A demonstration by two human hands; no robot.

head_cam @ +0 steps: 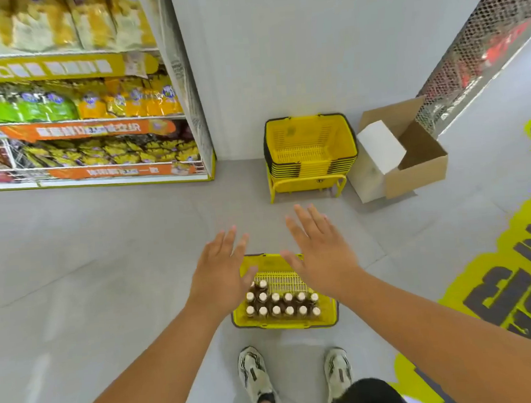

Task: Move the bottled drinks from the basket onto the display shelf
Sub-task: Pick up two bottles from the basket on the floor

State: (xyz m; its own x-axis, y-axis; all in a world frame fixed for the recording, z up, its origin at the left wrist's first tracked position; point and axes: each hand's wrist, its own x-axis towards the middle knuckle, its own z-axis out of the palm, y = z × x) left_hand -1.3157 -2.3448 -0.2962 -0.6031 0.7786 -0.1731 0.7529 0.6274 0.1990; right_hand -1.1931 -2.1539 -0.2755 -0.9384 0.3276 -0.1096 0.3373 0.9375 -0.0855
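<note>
Both arms reach out, left hand (220, 268) and right hand (320, 254) spread wide and empty above the basket (285, 323) of bottles (282, 305) on the floor by the person's shoes (255, 374). Beyond the basket stand stacked baskets (310, 147); the shelf (76, 120), up-left of it, is full, so crowding could topple bottles.
</note>
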